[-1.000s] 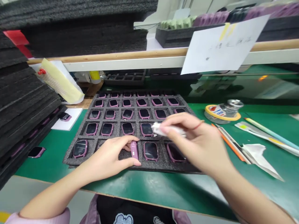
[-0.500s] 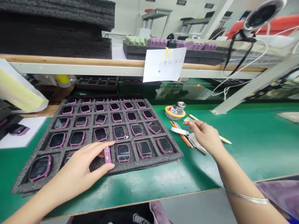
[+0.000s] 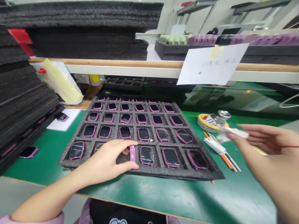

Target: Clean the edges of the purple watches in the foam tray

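Purple watch [image 3: 132, 154] is at the near row of the black foam tray [image 3: 213, 171], by the third compartment from the left. It stands on its edge, with a narrow side and a small pale oval mark facing the viewer. The left hand [image 3: 114, 160] is gripping it, thumb at the near end and fingers at the far end. I cannot tell if the watch touches the bottom of the compartment.

The right hand [image 3: 268, 152] is raised over the right part of the green counter [image 3: 163, 193]. It is pinching a white tissue [image 3: 239, 133] between thumb and fingers, well apart from the watch.

To the left of this tissue are a yellow tape roll [image 3: 206, 126] and a small glass bottle [image 3: 220, 118], close together. Nearer, a white wad [image 3: 213, 145] lies across some thin sticks [image 3: 227, 161], one of them orange. Other purple watches lie in the tray with dark screens upward. One more watch [image 3: 29, 151] rests directly on the counter, left of the tray.
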Demonstrator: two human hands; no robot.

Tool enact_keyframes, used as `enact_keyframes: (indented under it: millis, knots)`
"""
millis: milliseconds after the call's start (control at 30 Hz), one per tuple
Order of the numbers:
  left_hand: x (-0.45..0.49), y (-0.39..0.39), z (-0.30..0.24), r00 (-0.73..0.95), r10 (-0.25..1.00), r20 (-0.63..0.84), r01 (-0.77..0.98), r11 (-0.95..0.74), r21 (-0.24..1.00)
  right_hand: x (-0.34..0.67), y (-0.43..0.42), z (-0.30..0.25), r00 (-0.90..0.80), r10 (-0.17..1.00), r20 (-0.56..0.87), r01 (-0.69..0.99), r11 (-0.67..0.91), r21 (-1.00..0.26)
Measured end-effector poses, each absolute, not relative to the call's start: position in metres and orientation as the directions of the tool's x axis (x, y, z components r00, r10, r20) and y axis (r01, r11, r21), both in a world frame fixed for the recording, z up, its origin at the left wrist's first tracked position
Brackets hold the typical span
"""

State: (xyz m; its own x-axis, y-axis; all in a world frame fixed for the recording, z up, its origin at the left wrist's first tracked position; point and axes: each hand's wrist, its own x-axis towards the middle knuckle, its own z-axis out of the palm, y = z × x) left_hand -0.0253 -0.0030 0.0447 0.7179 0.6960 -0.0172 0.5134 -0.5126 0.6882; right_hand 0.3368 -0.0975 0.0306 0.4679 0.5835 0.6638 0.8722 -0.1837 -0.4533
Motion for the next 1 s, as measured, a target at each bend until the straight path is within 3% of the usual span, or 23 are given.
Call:
enact_keyframes:
  millis: [33,133,200,267,500,633,767,900,1000]
  knots:
    - [-0.025,-0.003,0.045,0.717,0.697,-0.016,0.51,-0.508,0.694,0.308,-0.092,0.037,0.402,0.601,0.69,0.872,-0.023,-0.488]
    - [-0.025,-0.003,0.047,0.717,0.697,-0.004,0.5,-0.511,0.7,0.227,-0.076,0.045,-0.068,0.747,0.661,0.742,0.481,-0.467]
    - [-0.024,-0.002,0.049,0.734,0.678,0.022,0.474,-0.536,0.698,0.191,-0.065,0.041,-0.216,0.714,0.666,0.609,0.632,-0.48]
    - [-0.024,-0.001,0.05,0.766,0.642,0.04,0.435,-0.563,0.703,0.173,-0.055,0.033,-0.26,0.711,0.653,0.509,0.676,-0.533]
    - [-0.025,0.003,0.051,0.774,0.632,0.047,0.426,-0.574,0.699,0.172,-0.036,0.028,-0.183,0.739,0.648,0.554,0.623,-0.553]
    - [-0.025,0.003,0.052,0.78,0.625,0.033,0.428,-0.571,0.701,0.173,-0.043,0.025,-0.24,0.734,0.635,0.502,0.654,-0.566]
    - [-0.026,0.002,0.053,0.777,0.63,0.02,0.449,-0.575,0.684,0.179,-0.045,0.03,-0.25,0.711,0.658,0.593,0.649,-0.476]
    - [-0.027,0.0,0.053,0.756,0.654,0.008,0.478,-0.561,0.676,0.211,-0.043,0.053,-0.116,0.744,0.659,0.829,0.437,-0.348]
    - [-0.027,0.0,0.052,0.764,0.646,0.002,0.472,-0.56,0.681,0.258,-0.05,0.065,0.022,0.72,0.693,0.976,0.135,-0.171]
